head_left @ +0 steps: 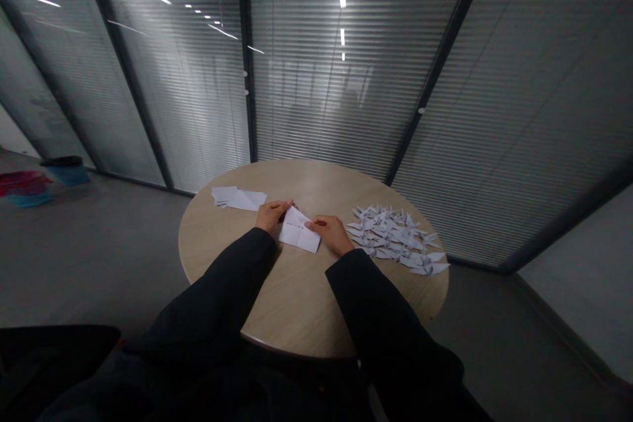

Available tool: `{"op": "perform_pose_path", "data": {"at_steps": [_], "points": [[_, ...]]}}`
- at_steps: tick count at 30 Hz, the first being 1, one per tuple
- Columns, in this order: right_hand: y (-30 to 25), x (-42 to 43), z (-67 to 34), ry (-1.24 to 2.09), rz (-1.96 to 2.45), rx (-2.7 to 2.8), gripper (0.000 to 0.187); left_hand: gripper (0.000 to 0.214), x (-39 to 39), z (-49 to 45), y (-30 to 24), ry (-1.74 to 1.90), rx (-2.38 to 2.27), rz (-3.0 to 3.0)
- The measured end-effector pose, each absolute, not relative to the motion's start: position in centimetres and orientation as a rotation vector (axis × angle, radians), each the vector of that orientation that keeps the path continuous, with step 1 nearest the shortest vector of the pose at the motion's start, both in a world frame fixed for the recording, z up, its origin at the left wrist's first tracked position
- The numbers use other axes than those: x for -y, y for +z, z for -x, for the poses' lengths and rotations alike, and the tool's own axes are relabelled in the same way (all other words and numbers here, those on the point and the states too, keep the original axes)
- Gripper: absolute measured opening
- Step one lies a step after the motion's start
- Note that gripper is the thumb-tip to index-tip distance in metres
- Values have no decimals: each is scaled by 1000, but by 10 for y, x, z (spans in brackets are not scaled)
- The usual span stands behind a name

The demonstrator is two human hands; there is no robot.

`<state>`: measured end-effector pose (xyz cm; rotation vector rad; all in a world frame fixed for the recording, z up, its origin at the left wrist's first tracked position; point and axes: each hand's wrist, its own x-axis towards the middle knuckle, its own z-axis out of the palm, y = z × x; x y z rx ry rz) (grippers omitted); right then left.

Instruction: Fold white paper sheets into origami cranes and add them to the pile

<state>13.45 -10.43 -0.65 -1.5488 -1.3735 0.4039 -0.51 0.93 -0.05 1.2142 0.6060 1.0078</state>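
A white square sheet of paper with fold creases lies on the round wooden table in front of me. My left hand pinches its far left corner, fingers closed on the edge. My right hand presses on the sheet's right edge with fingers curled on the paper. Both arms are in black sleeves.
A pile of several folded white paper cranes lies on the table to the right. A small stack of white sheets sits at the far left of the table. Glass walls with blinds stand behind. Blue and red bins stand on the floor far left.
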Motion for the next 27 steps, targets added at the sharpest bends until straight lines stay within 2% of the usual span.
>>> {"op": "perform_pose_path", "data": {"at_steps": [15, 27], "points": [[-4, 102, -135, 510, 1465, 1384, 27, 34, -7, 2, -1, 1127, -699, -1218], [-5, 103, -133, 552, 1449, 1363, 26, 41, 2, 3, 5, 878, -655, -1276]]}}
